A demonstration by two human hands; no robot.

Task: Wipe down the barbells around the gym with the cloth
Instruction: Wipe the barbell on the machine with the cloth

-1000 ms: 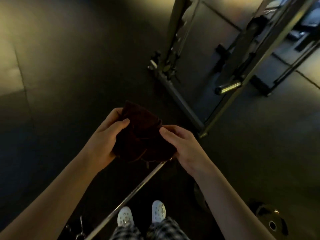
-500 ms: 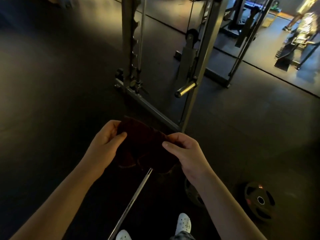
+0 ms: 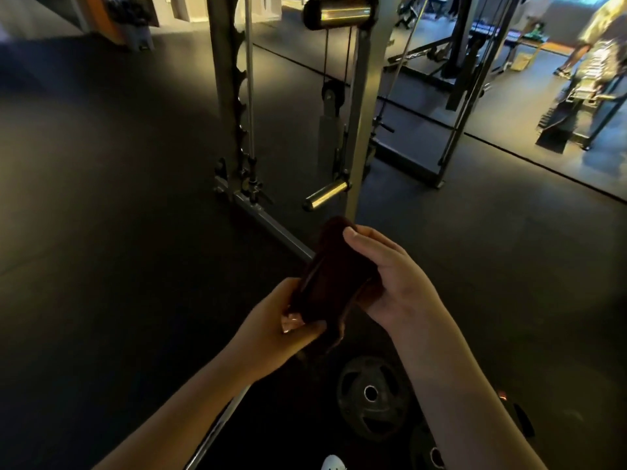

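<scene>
Cloth [image 3: 334, 276], folded, in left hand [image 3: 271, 337], right hand [image 3: 397, 279]

One cloth [image 3: 325, 283], one barbell [image 3: 217, 432], two hands [image 3: 271, 330] [image 3: 390, 276]

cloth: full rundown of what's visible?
The cloth is dark brown, soft-looking fabric, bunched into a thick pad, a lighter hem showing along one edge. It is held tilted in the air. The left hand grips its lower end; the right hand holds its upper end, thumb on top. Nothing else touches it.
</scene>
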